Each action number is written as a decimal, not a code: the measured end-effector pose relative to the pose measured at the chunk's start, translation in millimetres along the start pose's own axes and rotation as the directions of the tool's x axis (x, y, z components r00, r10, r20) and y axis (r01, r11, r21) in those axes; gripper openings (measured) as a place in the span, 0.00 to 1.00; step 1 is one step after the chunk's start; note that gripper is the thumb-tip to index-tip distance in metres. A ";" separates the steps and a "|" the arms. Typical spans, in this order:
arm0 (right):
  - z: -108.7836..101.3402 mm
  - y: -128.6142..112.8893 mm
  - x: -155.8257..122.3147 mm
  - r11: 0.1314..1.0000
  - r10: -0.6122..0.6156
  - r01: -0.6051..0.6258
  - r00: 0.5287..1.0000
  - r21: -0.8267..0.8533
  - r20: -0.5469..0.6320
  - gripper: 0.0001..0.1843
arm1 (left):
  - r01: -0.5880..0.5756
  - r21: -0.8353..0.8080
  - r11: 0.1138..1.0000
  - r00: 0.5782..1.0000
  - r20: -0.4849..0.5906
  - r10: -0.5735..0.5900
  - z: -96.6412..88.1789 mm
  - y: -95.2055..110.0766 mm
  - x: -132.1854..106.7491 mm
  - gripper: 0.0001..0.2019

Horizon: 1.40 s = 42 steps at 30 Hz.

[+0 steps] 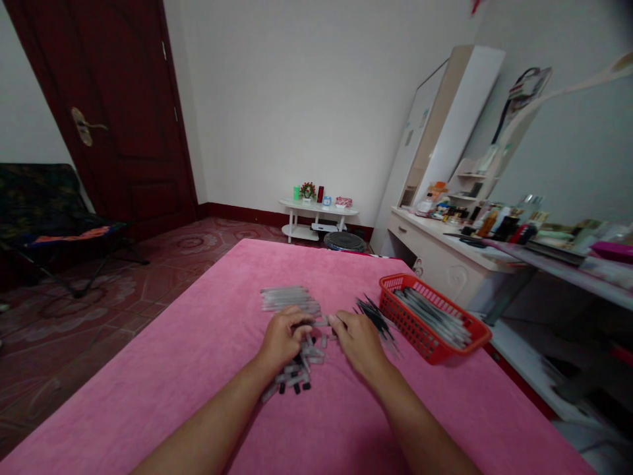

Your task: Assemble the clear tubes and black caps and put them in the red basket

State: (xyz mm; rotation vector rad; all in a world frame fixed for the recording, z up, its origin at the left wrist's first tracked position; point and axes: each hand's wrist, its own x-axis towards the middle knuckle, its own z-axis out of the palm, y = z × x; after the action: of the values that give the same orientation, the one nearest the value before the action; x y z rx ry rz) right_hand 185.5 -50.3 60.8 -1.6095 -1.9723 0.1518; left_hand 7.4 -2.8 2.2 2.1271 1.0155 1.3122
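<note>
Left hand (287, 336): fingers are curled, thumb and forefinger brought close together beside the left end of a small clear piece (321, 323); whether it is gripped there cannot be told through the blur.
Right hand (357, 335): thumb and forefinger appear to be pinched on the right end of that same piece; the other fingers are folded in.
Small clear piece: it is seen between both hands, just below the centre of the frame.
Heap of short pieces (295, 379): clear and black bits are scattered below the left hand, lower centre; some could be knocked about if the wrist is dragged back.
Clear tubes (287, 300): they are laid in a row beyond the left hand; the row could be upset by a stray knuckle.
Black sticks (373, 316): they are fanned loosely beside the right hand, and could be scattered by a sideways sweep.
Red basket (410, 335): slim sticks (435, 316) are held in it, right of centre; it could be shoved by a wide elbow.
Pink cloth (163, 376): creases could be pulled into it, and small bits rolled.
</note>
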 end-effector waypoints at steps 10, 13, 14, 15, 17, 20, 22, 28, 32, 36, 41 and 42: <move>-1.2 -0.6 0.9 1.000 0.004 -0.004 1.000 0.016 0.002 0.18 | 0.015 0.003 1.000 1.000 -0.018 -0.014 -0.2 0.8 0.6 0.08; -2.3 -1.0 1.2 0.997 -0.033 0.035 0.999 0.066 -0.024 0.11 | 0.017 0.007 1.000 1.000 -0.025 -0.017 -1.0 2.6 1.2 0.08; -2.6 -1.2 1.3 0.996 -0.047 0.049 0.999 0.069 -0.025 0.09 | 0.016 0.009 1.000 1.000 -0.024 -0.016 -1.3 2.8 1.4 0.08; -2.8 -1.3 1.2 0.997 -0.052 0.053 0.998 0.058 -0.019 0.10 | 0.013 0.011 1.000 1.000 -0.021 -0.013 -1.4 2.8 1.4 0.08; -2.8 -1.3 0.9 0.999 -0.035 0.035 0.999 0.018 0.000 0.16 | 0.009 0.010 1.000 1.000 -0.011 -0.008 -1.4 2.4 1.3 0.08; -2.7 -1.7 0.5 1.000 -0.010 0.011 1.000 0.021 -0.006 0.17 | 0.008 0.003 1.000 1.000 -0.007 -0.008 -1.2 1.6 0.8 0.08; -3.0 -2.2 0.5 0.998 -0.034 0.035 0.999 0.060 -0.025 0.13 | 0.013 0.002 1.000 1.000 -0.010 -0.013 -1.1 1.9 0.3 0.08; -4.3 -2.4 0.8 1.000 -0.007 0.007 1.000 0.010 -0.002 0.18 | 0.013 0.005 1.000 1.000 0.004 -0.013 -1.0 4.4 -0.3 0.10; -5.1 -2.7 1.0 0.996 -0.039 0.041 0.999 0.078 -0.018 0.09 | 0.019 -0.006 1.000 1.000 -0.005 -0.019 -1.2 3.3 0.4 0.10; -4.4 -2.5 0.7 0.999 -0.034 0.034 0.999 0.026 -0.006 0.14 | 0.036 0.015 0.999 0.999 0.011 -0.036 -1.5 2.9 0.7 0.09; -6.3 -3.7 1.2 0.997 -0.029 0.032 0.999 0.077 -0.030 0.11 | 0.032 0.014 0.999 0.999 0.001 -0.032 -2.0 3.3 0.7 0.09; -6.8 -4.1 1.4 0.995 -0.043 0.046 0.999 0.093 -0.034 0.09 | 0.031 0.014 0.999 1.000 -0.002 -0.031 -2.0 3.1 0.7 0.09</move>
State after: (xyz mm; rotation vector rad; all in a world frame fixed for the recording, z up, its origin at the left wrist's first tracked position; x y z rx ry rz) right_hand 185.3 -51.9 68.7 -1.4988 -1.9455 0.1972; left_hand 6.9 -4.2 5.7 2.1121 1.0568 1.2967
